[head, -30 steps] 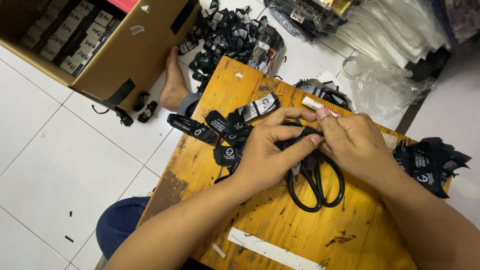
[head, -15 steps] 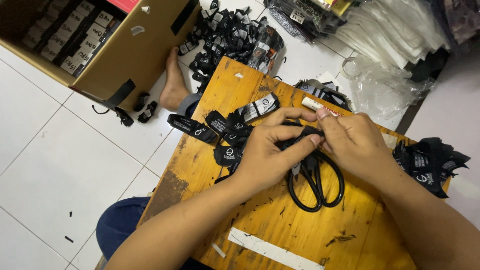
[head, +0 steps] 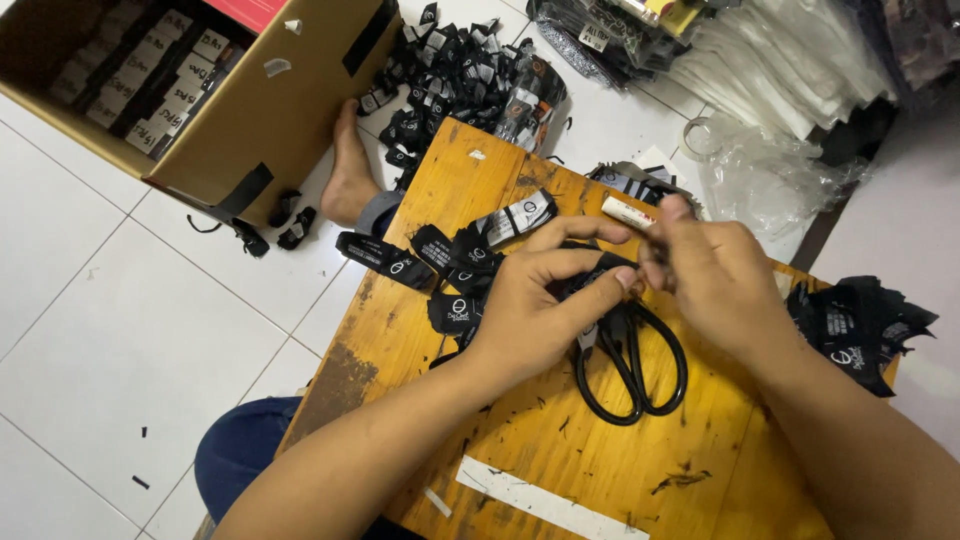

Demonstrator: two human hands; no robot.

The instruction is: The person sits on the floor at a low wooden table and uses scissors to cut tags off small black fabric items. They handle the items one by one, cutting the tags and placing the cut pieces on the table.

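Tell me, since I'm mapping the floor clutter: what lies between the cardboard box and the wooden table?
In the head view, a person's bare foot rests on white tile between the cardboard box and the wooden table, with small black scraps beside it.

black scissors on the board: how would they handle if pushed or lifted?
The scissors look rigid, so they'd likely lift as one piece, though the blades may swing open. Lying flat on the wooden board, they should slide, not roll. The big loop handles probably hook easily on a finger.
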